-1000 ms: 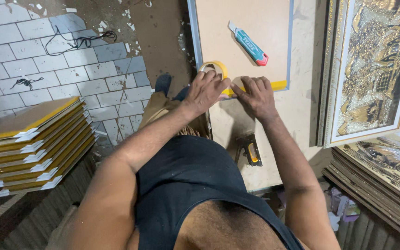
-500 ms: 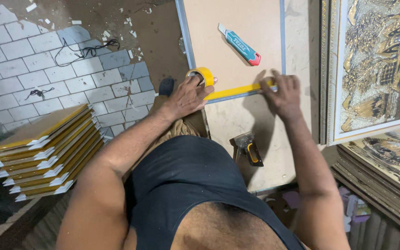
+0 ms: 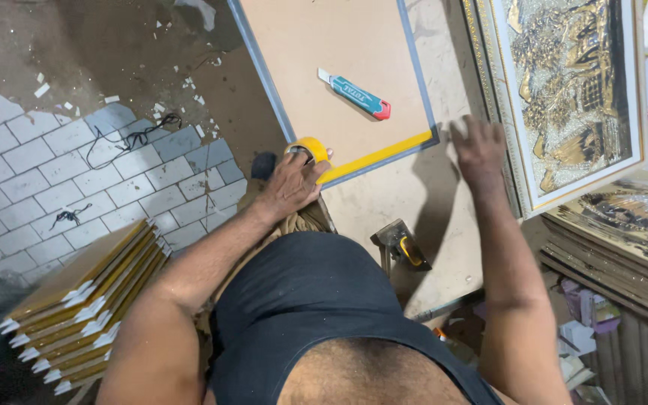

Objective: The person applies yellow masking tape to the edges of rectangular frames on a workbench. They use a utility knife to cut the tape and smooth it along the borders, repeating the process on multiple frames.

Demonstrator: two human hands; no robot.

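The board (image 3: 339,45) is lying flat on the bench (image 3: 414,202), a yellow tape strip (image 3: 380,152) running along its near edge. The left hand (image 3: 290,184) is grasping the tape roll (image 3: 307,148) at the board's near-left corner; the right hand (image 3: 480,146) is hovering open, holding nothing, just past the strip's far end. With that end unpressed, the strip could be lifting or wrinkling. A cutter (image 3: 355,94) is lying on the board. Gilded frames (image 3: 564,97) are leaning at right, stacked frames (image 3: 84,307) left, over a dusty tiled floor (image 3: 54,172).

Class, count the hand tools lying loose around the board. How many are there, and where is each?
2: a utility knife lying on the board, and a stapler-like tool on the floor below it. Others may be hidden by the body.
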